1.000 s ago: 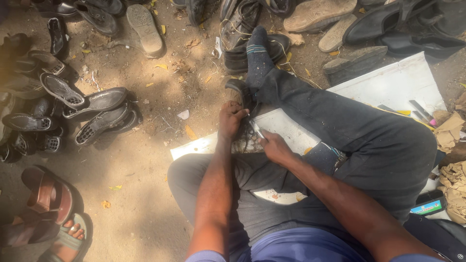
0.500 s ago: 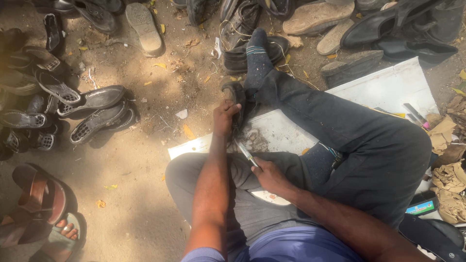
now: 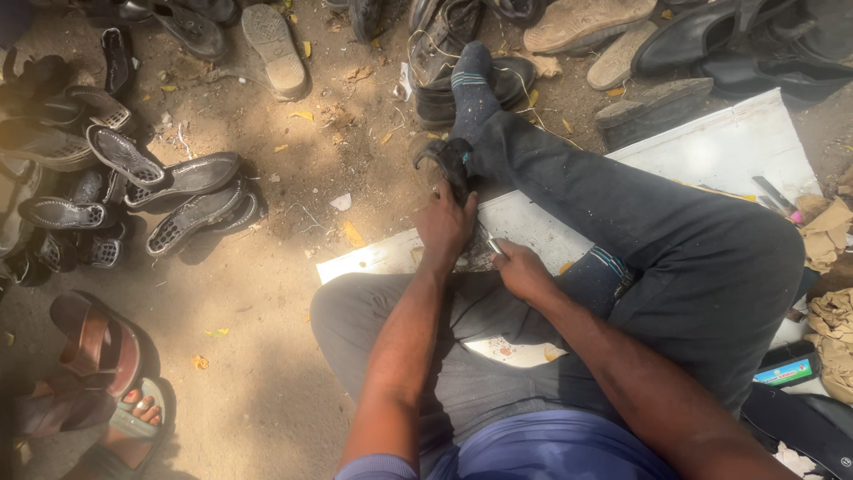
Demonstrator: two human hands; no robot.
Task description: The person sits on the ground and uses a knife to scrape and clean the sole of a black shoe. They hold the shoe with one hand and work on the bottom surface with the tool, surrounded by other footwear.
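Your left hand grips a worn dark leather shoe on the white board, while your right hand pinches a thin metal tool.

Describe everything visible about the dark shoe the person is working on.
The dark shoe lies beside the person's outstretched leg, its far end on the dirt ground and its near end over the edge of the white board. It looks like worn black leather or rubber, scuffed, with a curled strap-like upper. The left hand grips its near end. The right hand holds a thin metal tool pointing at it. Finer detail is shadowed.
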